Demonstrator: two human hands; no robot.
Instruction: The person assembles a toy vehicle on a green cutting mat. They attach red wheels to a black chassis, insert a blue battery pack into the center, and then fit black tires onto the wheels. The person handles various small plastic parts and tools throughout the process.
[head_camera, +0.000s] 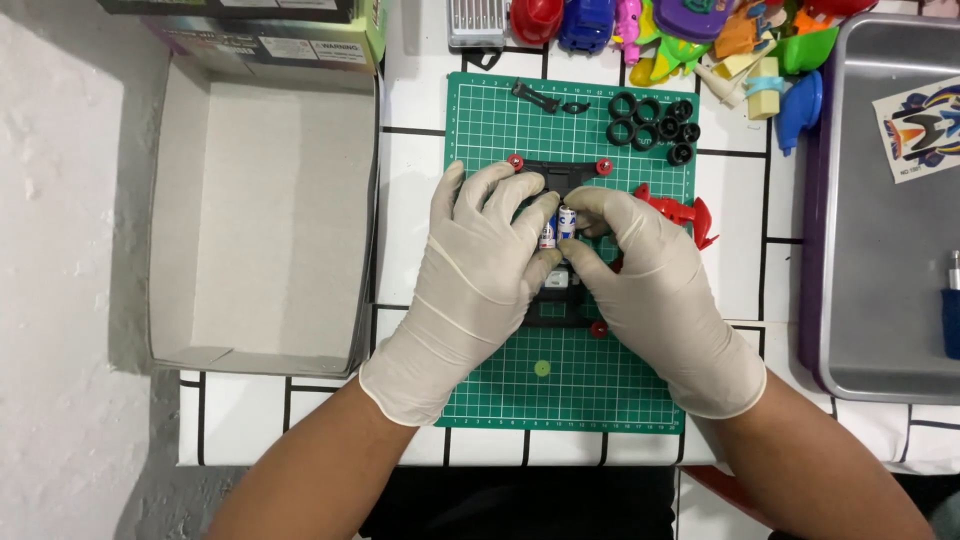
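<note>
Both hands wear pale latex gloves and meet over a black toy-car chassis (560, 178) with red wheel hubs lying on a green cutting mat (500, 120). My left hand (480, 275) and my right hand (640, 290) pinch two small white-and-blue cylindrical batteries (557, 226) between fingertips, right above the chassis. A red car body part (680, 212) lies just right of my right hand. Most of the chassis is hidden under the hands.
Several black tyres (652, 122) and small black parts (540, 98) lie at the mat's far edge. An open cardboard box (262, 210) sits left, a metal tray (880, 220) with a sticker sheet right, colourful toys (700, 35) at the back.
</note>
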